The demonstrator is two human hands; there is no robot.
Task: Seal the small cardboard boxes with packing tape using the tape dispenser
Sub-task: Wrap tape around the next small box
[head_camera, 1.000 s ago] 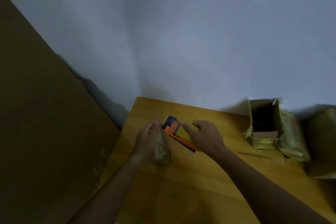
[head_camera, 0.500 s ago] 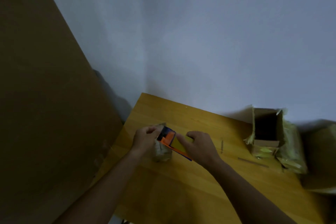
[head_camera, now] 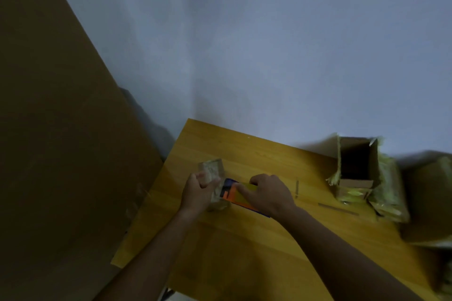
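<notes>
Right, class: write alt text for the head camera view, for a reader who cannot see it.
A person's left hand grips a small tape-wrapped box on a wooden table while the right hand holds an orange and blue tape dispenser against it. An open cardboard box stands at the table's right, before a pale wall.

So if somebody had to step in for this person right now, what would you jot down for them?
Left hand: grips the small taped box on the wooden table.
Right hand: holds the orange and blue tape dispenser against that box.
Open box: stands at the table's far right, top unsealed, loose tape hanging at its sides.
Done: the held box looks largely wrapped in tape.
Left: finish this strip, then seal the open box. More taped packages lie at the right edge, too blurred to judge.
</notes>
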